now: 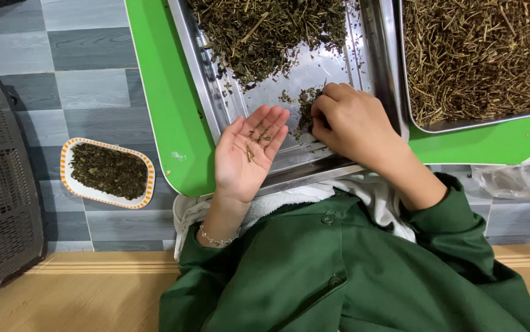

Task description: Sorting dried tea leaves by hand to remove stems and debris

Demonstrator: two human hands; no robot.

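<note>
My left hand (248, 154) lies palm up over the near edge of a steel tray (200, 74), fingers apart, with a few thin dried stems (257, 136) resting on the palm. My right hand (351, 126) is curled knuckles up on the tray floor, its fingertips at a small clump of dried leaves (306, 104). A large heap of dark dried leaves (265, 31) fills the far part of that tray. Whether the right fingers pinch anything is hidden.
A second steel tray (480, 120) at the right holds pale dried stems. Both trays rest on a green table (166, 92). A small oval dish (68, 178) of dark leaves sits on the grey tiled floor at left, beside a black plastic crate (0, 184).
</note>
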